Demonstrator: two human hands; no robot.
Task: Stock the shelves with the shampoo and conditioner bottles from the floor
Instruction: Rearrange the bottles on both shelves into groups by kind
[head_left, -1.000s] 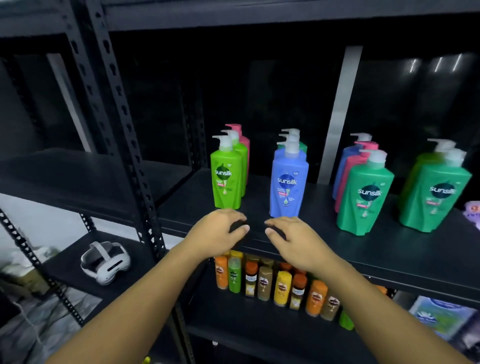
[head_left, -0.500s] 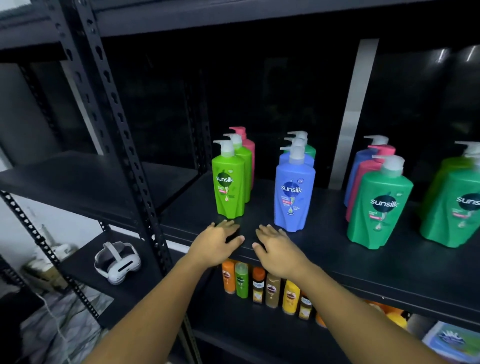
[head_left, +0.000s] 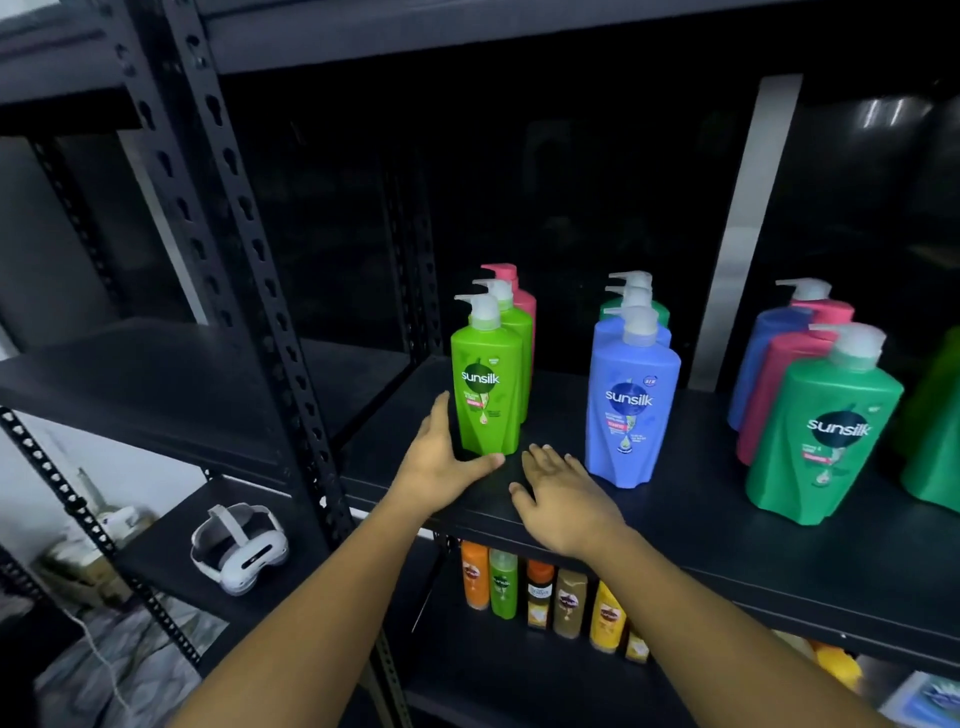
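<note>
My left hand (head_left: 441, 462) has moved up from the front edge to the lime-green bottle (head_left: 485, 384). Its straight fingers now lie along the bottle's left side and the thumb stretches across the foot of it. My right hand (head_left: 566, 499) lies flat with loose, spread fingers just right of that bottle, holding nothing.

The lime-green bottle stands upright near the front edge of the black shelf (head_left: 727, 535), with a second lime one and a pink one in a row behind it. To its right, across the bare strip where my right hand rests, a blue bottle (head_left: 628, 410) heads its own row. Further right stands a dark green bottle (head_left: 826, 441). Left of the lime-green bottle, past the perforated post (head_left: 249, 249), the shelf board is bare. Below it, small bottles (head_left: 540, 592) line the lower shelf, and a white headset (head_left: 239, 551) lies lower left.
</note>
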